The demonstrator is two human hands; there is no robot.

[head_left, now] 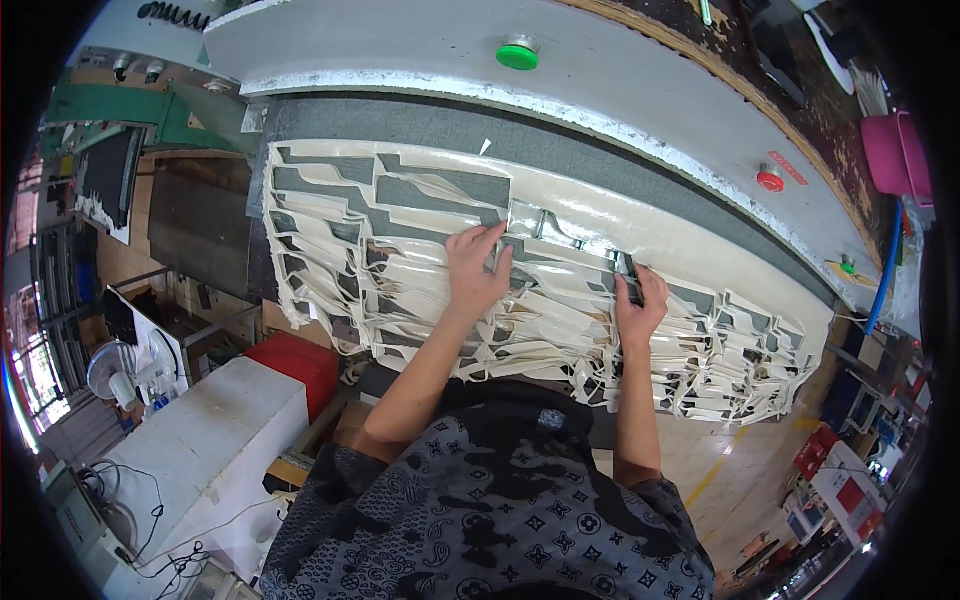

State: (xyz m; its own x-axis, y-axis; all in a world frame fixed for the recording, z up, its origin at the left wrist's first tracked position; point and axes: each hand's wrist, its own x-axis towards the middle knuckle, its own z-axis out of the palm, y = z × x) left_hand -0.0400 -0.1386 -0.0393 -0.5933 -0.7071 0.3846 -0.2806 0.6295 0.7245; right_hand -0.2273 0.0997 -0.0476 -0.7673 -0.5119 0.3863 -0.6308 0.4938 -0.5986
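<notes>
— So where are the hands just now?

— Both are out on the cream sheet (pixel 600 225), a glossy layer spread over the grey bed of the desk (pixel 420 125). The left hand (pixel 475 268) lies flat with its fingers spread, pressing down near the middle. It grips nothing.

— And the right hand?

— The right hand (pixel 640 305) sits a little lower and to the right, curled around a dark narrow tool (pixel 630 280). Only the tool's upper end shows above the fingers, so what kind it is I cannot say.

— How does the sheet lie from them?

— Its long axis runs left to right across the desk, bending with the lens. The uncut, solid part lies just beyond the fingertips, up and to the right. Below and to the left is the cut-out web (pixel 340 270), strips and empty windows showing grey through them. A small loose cut piece (pixel 525 215) sits just above the left fingertips, so the left hand is nearer to it. The right hand is at the edge where cut meets uncut.

— Anything hidden?

— The sheet under both palms is covered. The near edge of the web, hanging over the front of the desk, is partly masked by the forearms and the patterned shirt (pixel 480 510). Whether the tool's tip touches the sheet is not clear.

— What else is about?

— A green button (pixel 518 52) and a red button (pixel 769 179) on the pale machine housing behind, and a red box (pixel 300 362) below left.
</notes>
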